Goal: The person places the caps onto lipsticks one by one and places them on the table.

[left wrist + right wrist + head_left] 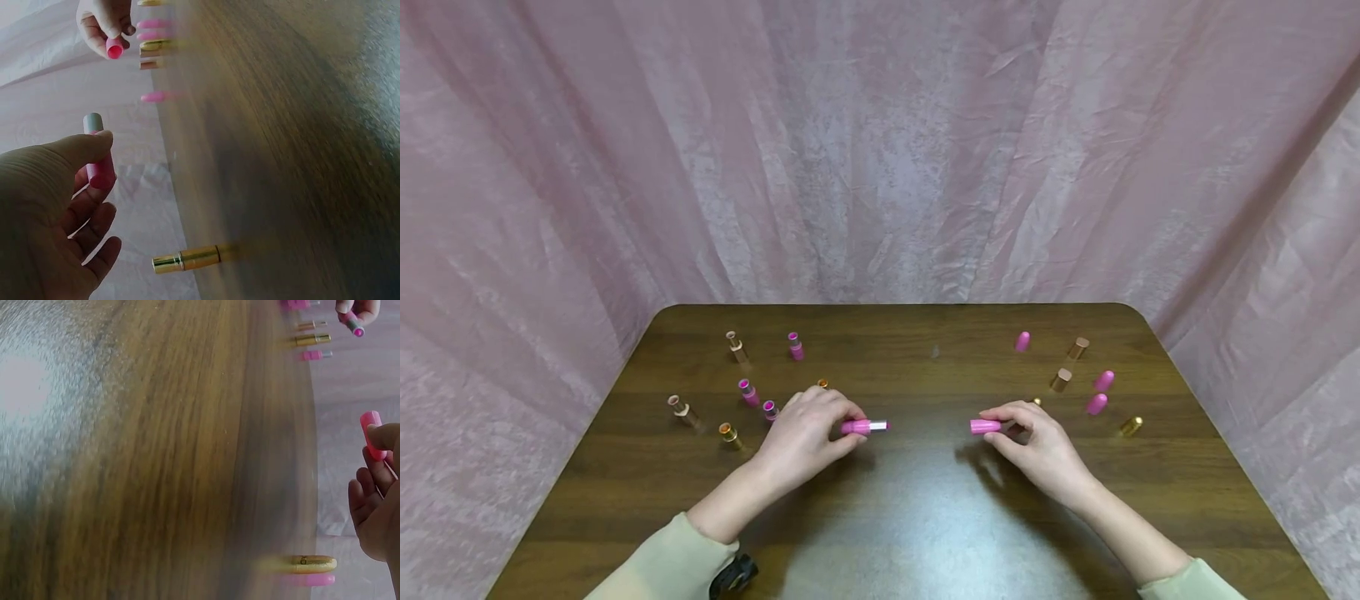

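My left hand point(808, 433) pinches a pink lipstick tube point(854, 427) between thumb and fingers, its silver collar pointing right. In the left wrist view the same lipstick tube point(100, 170) hangs above the table. Across a gap, my right hand point(1037, 446) pinches a pink lipstick cap point(985, 426), its end toward the tube. The left wrist view shows the cap's point(114, 50) hollow opening. Tube and cap are apart. Close behind the left hand stands a gold lipstick tube point(187, 259), mostly hidden in the head view. A gold cap point(1037, 402) shows partly behind the right hand.
Uncapped lipstick tubes stand on the left of the wooden table point(917, 517): pink point(796, 347), rose-gold point(737, 347) and gold point(729, 435). Several caps stand at the right: pink point(1104, 381), rose-gold point(1061, 381) and gold point(1131, 426). A pink curtain point(880, 150) hangs behind.
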`<state>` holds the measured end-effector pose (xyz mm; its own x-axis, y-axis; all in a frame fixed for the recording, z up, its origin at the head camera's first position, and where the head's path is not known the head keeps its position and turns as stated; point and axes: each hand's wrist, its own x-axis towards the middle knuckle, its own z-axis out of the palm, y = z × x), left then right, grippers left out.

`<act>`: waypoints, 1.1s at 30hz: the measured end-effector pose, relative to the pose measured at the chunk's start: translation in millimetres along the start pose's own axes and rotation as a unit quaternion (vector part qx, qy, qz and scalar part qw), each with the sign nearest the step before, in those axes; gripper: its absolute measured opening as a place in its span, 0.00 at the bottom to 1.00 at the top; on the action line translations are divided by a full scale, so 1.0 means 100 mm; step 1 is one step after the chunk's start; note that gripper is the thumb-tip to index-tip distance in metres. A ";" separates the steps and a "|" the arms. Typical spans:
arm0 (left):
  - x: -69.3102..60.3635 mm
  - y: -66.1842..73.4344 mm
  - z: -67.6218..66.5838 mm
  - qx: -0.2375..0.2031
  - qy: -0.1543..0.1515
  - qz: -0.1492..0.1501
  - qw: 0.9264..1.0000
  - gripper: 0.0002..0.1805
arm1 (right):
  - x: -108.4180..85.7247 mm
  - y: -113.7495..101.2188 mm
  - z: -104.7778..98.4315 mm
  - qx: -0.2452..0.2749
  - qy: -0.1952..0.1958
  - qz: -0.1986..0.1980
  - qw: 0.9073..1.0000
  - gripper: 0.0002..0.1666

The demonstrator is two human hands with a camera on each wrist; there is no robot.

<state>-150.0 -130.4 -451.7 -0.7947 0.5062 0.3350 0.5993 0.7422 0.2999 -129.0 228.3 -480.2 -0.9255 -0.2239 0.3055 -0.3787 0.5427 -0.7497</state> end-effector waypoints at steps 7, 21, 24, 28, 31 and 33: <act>0.05 0.04 0.05 0.026 0.013 0.035 0.999 0.09 | 0.05 -0.02 0.08 -0.069 0.022 -0.082 0.994 0.17; 0.12 0.17 0.16 0.024 0.021 0.053 0.998 0.08 | 0.14 -0.12 0.28 -0.078 0.011 -0.143 0.986 0.20; 0.13 0.18 0.16 0.022 0.021 0.052 0.998 0.08 | 0.15 -0.11 0.31 -0.084 0.014 -0.172 0.982 0.20; 0.13 0.18 0.17 0.024 0.020 0.052 0.998 0.08 | 0.15 -0.10 0.32 -0.084 0.017 -0.190 0.978 0.20; 0.14 0.18 0.18 0.026 0.019 0.053 0.998 0.08 | 0.15 -0.10 0.32 -0.080 0.020 -0.185 0.979 0.20; 0.14 0.18 0.18 0.027 0.019 0.052 0.998 0.08 | 0.15 -0.10 0.33 -0.078 0.020 -0.177 0.981 0.20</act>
<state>-152.2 -101.7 -457.9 -0.7228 0.5658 0.3968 0.6721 0.7093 0.2128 -138.7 193.1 -487.3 -0.7347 -0.3893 0.5555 -0.6685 0.5545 -0.4955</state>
